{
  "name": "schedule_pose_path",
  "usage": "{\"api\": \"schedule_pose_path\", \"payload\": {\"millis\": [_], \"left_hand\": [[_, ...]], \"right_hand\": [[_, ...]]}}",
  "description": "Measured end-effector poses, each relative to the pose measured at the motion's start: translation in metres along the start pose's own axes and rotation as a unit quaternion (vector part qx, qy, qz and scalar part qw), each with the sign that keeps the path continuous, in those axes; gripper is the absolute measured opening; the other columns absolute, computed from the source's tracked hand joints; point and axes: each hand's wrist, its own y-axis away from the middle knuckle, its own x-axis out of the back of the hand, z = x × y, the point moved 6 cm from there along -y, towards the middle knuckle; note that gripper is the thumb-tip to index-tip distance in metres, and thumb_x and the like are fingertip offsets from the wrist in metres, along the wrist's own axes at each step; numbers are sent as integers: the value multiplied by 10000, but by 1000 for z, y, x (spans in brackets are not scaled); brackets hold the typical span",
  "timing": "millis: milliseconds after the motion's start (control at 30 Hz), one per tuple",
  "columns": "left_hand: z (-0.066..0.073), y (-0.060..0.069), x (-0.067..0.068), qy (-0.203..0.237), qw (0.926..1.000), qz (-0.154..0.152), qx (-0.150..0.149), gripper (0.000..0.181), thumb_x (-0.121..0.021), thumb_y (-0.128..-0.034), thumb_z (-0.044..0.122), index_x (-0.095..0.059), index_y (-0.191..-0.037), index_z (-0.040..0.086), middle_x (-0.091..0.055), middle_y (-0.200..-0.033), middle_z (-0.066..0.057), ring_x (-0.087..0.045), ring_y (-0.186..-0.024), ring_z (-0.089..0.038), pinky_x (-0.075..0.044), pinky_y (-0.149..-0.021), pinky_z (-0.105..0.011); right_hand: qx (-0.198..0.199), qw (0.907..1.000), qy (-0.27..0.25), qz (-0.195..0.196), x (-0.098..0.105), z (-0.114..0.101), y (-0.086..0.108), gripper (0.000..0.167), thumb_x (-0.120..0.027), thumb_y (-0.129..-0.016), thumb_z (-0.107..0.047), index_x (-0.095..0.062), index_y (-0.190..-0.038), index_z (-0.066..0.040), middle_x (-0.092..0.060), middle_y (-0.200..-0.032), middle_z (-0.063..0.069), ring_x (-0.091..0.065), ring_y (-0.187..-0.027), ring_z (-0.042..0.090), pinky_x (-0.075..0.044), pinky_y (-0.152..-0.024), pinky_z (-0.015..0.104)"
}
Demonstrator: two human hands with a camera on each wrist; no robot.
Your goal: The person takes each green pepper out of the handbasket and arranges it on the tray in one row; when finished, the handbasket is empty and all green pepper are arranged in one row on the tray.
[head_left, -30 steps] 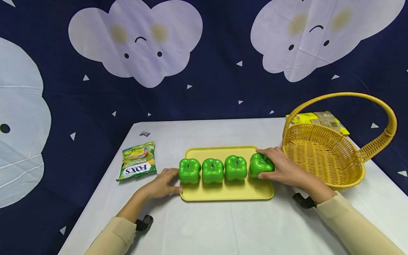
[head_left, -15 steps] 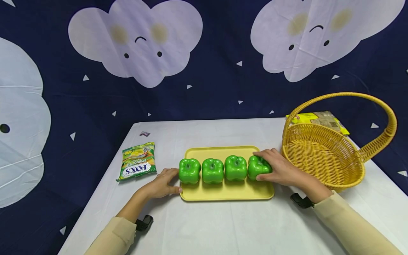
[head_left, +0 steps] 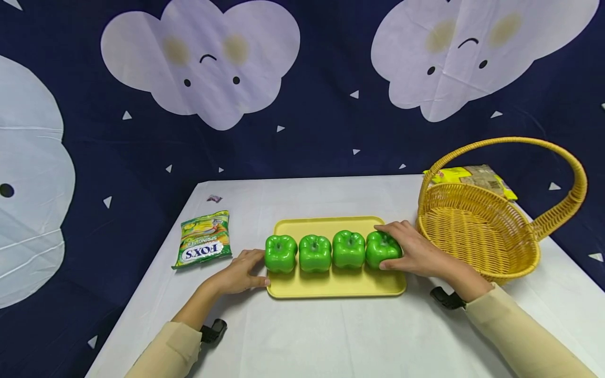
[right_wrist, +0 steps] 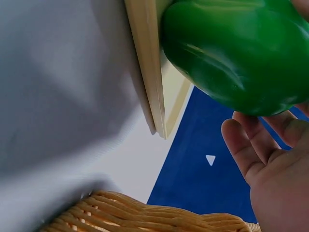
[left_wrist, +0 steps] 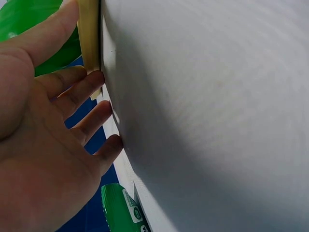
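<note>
A row of green bell peppers stands on a yellow rectangular tray point(head_left: 331, 287) in the head view. My right hand point(head_left: 416, 250) holds the rightmost bell pepper point(head_left: 379, 251), thumb on its near side and fingers over its far side. In the right wrist view that bell pepper point(right_wrist: 236, 58) sits against the tray point(right_wrist: 147, 58). At the other end, my left hand point(head_left: 240, 272) touches the tray's left edge, beside the leftmost bell pepper point(head_left: 281, 253). Its fingers look loosely extended in the left wrist view, with the thumb at the tray's rim point(left_wrist: 89, 38). Two more bell peppers stand between, the nearer one point(head_left: 314, 253) to the left.
A yellow wicker basket point(head_left: 472, 231) with a tall handle stands right of the tray. Behind it lies a yellow packet point(head_left: 477, 176). On the left are a green Fox's candy bag point(head_left: 203, 239) and a small purple wrapper point(head_left: 214, 198). A dark cloud-patterned cloth point(head_left: 321, 142) hangs behind.
My right hand has moved slightly left with the rightmost bell pepper, bringing it close to its neighbour, and stays nearly still since. The left hand has not moved.
</note>
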Motion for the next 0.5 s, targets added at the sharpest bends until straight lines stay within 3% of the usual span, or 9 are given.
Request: {"api": "schedule_pose_path", "payload": {"millis": [500], "left_hand": [[1, 0, 2, -62, 10000, 16, -54, 786, -731, -790, 362, -387, -1423, 48, -403, -1467, -168, -301, -1372, -374, -206, -1131, -614]], "right_hand": [[229, 9993, -188, 238, 11, -6, 2, 773, -785, -728, -414, -461, -1349, -86, -533, -1278, 92, -448, -1123, 212, -427, -941, 494]]}}
